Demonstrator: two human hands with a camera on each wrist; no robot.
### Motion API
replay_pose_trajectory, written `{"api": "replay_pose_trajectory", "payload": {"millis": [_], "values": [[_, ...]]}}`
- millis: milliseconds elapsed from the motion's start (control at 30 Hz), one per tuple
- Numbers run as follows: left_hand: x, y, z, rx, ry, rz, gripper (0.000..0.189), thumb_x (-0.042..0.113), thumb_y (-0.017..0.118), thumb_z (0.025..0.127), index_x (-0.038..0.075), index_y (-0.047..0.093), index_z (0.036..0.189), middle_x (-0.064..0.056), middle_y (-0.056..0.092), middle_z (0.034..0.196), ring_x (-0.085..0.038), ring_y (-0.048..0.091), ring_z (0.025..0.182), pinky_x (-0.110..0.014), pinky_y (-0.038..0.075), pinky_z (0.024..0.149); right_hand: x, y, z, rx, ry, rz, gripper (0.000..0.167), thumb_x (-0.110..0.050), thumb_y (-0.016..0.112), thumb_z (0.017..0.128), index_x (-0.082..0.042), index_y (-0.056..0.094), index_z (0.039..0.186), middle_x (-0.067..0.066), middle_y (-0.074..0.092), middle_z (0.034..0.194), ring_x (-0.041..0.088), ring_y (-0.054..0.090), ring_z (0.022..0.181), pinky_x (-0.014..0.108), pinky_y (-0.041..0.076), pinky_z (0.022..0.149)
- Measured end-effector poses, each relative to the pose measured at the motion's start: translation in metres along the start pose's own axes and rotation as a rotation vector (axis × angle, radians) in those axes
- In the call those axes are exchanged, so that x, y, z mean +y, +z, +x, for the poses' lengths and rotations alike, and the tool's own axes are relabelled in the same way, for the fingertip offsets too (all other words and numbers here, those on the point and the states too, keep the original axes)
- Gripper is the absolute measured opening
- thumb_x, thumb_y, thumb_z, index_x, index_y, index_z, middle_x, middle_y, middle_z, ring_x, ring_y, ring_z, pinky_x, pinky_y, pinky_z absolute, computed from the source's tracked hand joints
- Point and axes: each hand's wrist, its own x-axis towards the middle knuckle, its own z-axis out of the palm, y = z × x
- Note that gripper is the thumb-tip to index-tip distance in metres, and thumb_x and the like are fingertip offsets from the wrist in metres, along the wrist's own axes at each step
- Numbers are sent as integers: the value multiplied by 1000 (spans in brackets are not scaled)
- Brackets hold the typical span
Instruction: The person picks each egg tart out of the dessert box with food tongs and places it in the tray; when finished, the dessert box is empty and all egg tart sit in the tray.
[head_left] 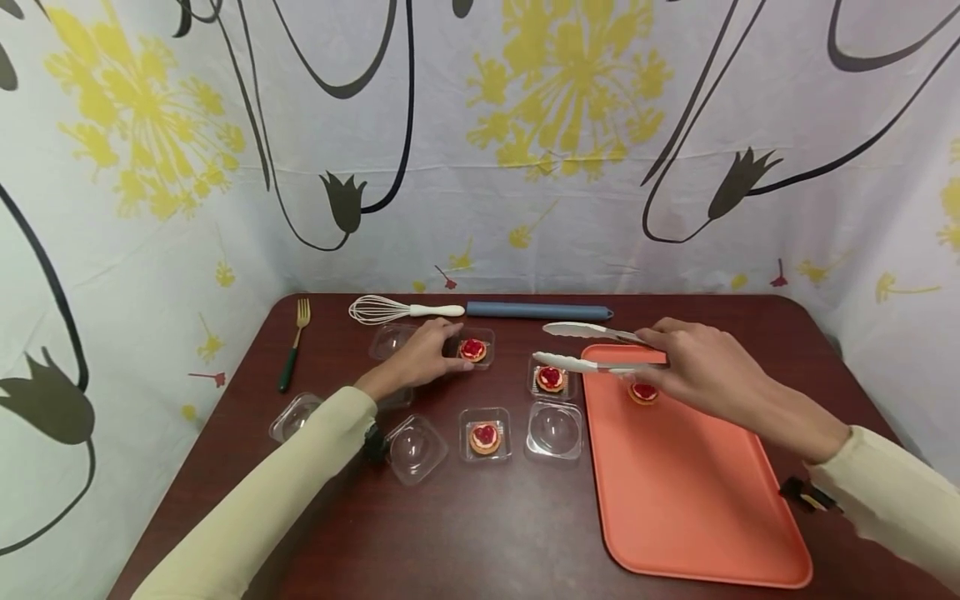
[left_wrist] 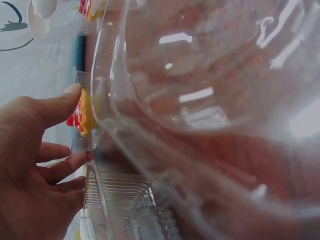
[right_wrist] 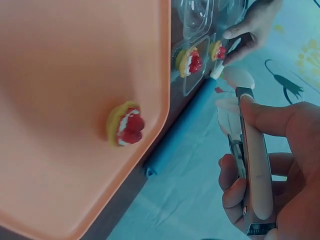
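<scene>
My left hand (head_left: 420, 354) is at a clear plastic container (head_left: 487, 337) at the back, thumb and fingers at its opposite edges. Inside sits a small tart (head_left: 472, 349) with a red heart-shaped topping. White-tipped tongs (head_left: 577, 364) are in my right hand (head_left: 701, 367), their arms apart with nothing between them, over the tray's back left corner. Beneath that hand another tart (right_wrist: 127, 125) lies on the orange tray (head_left: 697, 492). Two more tarts, one at the back (head_left: 551, 379) and one nearer (head_left: 485, 437), sit in clear containers left of the tray.
Domed clear lids (head_left: 555, 431) (head_left: 415, 450) and other clear container parts (head_left: 295, 417) lie around the tarts. Along the back edge are a white whisk (head_left: 405, 310) and a blue rod (head_left: 538, 311). A green-handled fork (head_left: 294, 346) lies at the left. Patterned cloth surrounds the table.
</scene>
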Motion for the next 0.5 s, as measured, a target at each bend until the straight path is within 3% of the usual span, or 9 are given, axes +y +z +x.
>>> {"api": "replay_pose_trajectory", "payload": {"millis": [167, 200, 333, 500], "values": [[11, -6, -7, -9, -3, 24, 88, 46, 85, 98, -6, 51, 161, -26, 56, 154, -41, 51, 144, -55, 43, 122, -8, 7, 20, -13, -44, 9, 52, -34, 93, 90, 2, 80, 126, 15, 78, 110, 22, 72, 74, 47, 59, 60], [6, -2, -4, -3, 2, 26, 89, 48, 84, 98, -5, 51, 160, -26, 56, 153, -40, 52, 143, -55, 44, 121, -9, 7, 24, -13, -58, 8, 52, -34, 93, 90, 2, 80, 126, 15, 78, 110, 21, 72, 73, 45, 59, 58], [23, -13, -12, -19, -13, 4, 86, 41, 86, 98, -7, 51, 160, -27, 55, 154, -41, 51, 144, -56, 44, 121, -13, 9, 40, -14, -93, -5, 46, -34, 93, 91, 0, 81, 121, 9, 74, 99, 19, 65, 67, 42, 54, 53], [25, -14, -11, -7, -24, 20, 84, 42, 85, 98, -8, 53, 158, -27, 55, 154, -41, 52, 143, -56, 45, 121, -19, 13, 60, -64, -90, -20, 47, -33, 93, 91, 0, 80, 121, 12, 75, 103, 25, 71, 74, 47, 59, 61]]}}
